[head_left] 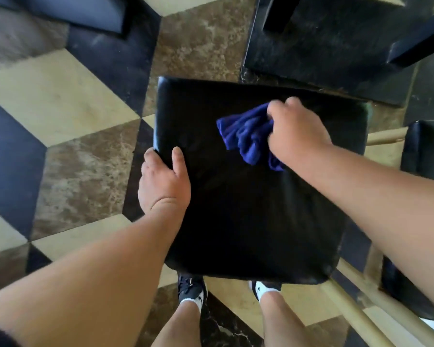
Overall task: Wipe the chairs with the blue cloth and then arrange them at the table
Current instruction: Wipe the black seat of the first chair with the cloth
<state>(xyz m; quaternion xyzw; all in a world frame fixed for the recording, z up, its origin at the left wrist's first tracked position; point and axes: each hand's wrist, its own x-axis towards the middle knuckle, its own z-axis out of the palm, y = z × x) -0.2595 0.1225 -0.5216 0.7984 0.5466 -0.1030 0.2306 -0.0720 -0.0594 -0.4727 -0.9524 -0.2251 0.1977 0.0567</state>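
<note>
Both hands are busy: my right hand (295, 128) grips the bunched blue cloth (246, 135) on the far part of the black chair seat (236, 211); my left hand (163, 180) clasps the seat's left edge. The cloth is soft and light; the padded seat looks slick, so I'd hold its edge. A second chair (427, 151) crowds my right side.

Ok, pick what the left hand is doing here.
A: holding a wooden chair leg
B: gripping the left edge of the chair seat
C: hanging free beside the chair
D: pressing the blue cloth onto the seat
B: the left hand grips the left edge of the black chair seat, thumb lying on top, while the right hand holds the blue cloth against the seat.
</note>
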